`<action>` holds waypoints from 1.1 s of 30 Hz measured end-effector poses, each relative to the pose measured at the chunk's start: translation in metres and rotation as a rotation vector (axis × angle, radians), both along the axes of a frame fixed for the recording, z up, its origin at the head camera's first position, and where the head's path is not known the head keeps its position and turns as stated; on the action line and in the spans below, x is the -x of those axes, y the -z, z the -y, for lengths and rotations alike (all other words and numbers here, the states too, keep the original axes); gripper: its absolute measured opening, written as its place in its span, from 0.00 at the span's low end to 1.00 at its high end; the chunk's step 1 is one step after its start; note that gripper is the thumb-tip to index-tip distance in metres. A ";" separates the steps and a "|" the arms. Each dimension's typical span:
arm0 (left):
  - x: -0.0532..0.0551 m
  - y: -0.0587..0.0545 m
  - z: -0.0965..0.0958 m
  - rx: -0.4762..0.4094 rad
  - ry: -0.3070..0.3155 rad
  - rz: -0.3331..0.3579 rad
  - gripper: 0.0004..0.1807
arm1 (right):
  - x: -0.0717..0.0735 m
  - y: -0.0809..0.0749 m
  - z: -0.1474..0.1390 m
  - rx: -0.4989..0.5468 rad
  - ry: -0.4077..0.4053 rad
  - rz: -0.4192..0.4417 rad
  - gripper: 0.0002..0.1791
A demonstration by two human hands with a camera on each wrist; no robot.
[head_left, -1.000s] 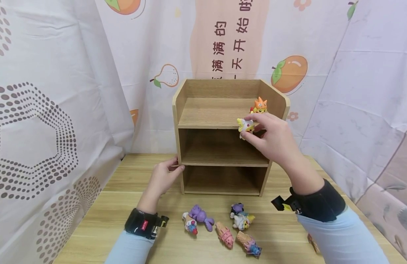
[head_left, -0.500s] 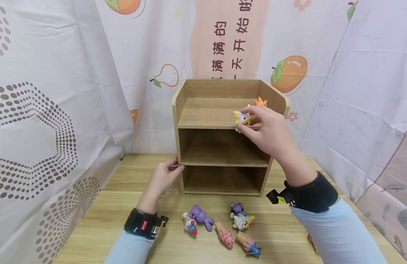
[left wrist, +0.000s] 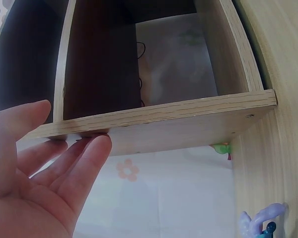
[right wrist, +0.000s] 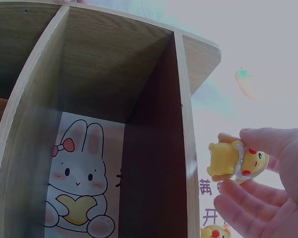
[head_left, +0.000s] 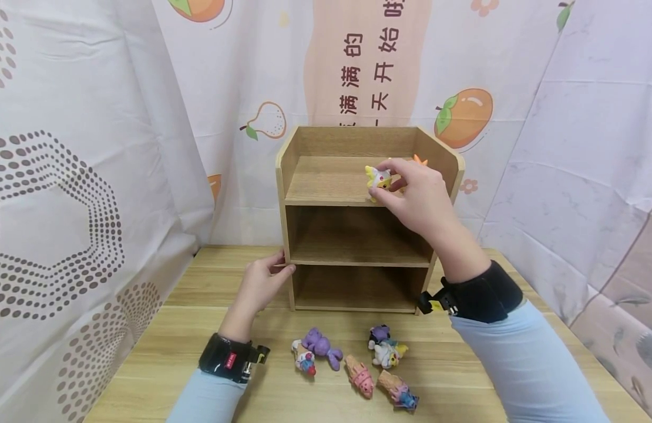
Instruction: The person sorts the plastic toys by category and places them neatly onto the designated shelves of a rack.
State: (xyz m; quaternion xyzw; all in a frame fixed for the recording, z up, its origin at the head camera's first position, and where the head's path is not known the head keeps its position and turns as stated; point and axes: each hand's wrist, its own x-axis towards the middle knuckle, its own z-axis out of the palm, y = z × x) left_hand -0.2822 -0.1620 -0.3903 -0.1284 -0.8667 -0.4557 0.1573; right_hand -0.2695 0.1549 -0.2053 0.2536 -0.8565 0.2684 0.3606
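Observation:
My right hand [head_left: 418, 197] pinches a small yellow toy figure with a white hood [head_left: 380, 177] between thumb and fingertips. It is held at the top tier of a wooden shelf unit [head_left: 358, 263], near the front edge. In the right wrist view the figure [right wrist: 226, 161] lies sideways, its red cheek showing; a gap to the board cannot be judged. Behind the hand, an orange-topped figure [head_left: 420, 160] is mostly hidden on the top tier. My left hand [head_left: 259, 285] rests its fairly straight fingers against the unit's left side, thumb by the front edge.
On the table [head_left: 199, 329] before the unit lie a purple figure [head_left: 322, 346], ice-cream-cone figures [head_left: 360, 376] and a white-and-yellow figure [head_left: 385, 355]. The middle compartment [head_left: 360, 235] and lower compartment [head_left: 358, 286] face forward. A printed curtain [head_left: 241, 70] hangs behind.
My right hand has moved up and to the left with the yellow-and-white figure, from the front of the middle compartment to the top tier. The left hand stays in place.

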 end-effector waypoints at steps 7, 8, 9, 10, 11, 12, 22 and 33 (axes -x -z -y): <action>0.000 0.000 0.000 -0.002 0.001 -0.007 0.30 | 0.011 -0.003 0.006 -0.016 0.025 0.037 0.18; 0.001 0.001 0.000 0.000 0.001 -0.007 0.30 | 0.012 -0.004 0.007 -0.017 0.028 0.042 0.18; 0.001 0.001 0.000 0.001 0.000 -0.006 0.30 | 0.013 -0.004 0.007 -0.019 0.033 0.046 0.18; 0.001 0.001 0.000 0.002 0.001 -0.006 0.30 | 0.014 -0.004 0.008 -0.022 0.038 0.051 0.19; 0.001 0.001 0.001 0.003 0.001 -0.008 0.30 | 0.016 -0.004 0.009 -0.022 0.041 0.057 0.19; 0.001 0.001 0.001 0.004 0.002 -0.009 0.30 | 0.017 -0.005 0.010 -0.026 0.047 0.060 0.19; 0.001 0.000 0.001 0.000 0.007 -0.014 0.30 | 0.025 -0.009 0.018 -0.047 0.089 0.085 0.21; -0.001 0.000 0.001 -0.014 0.012 -0.001 0.31 | 0.030 -0.010 0.025 -0.064 0.121 0.124 0.22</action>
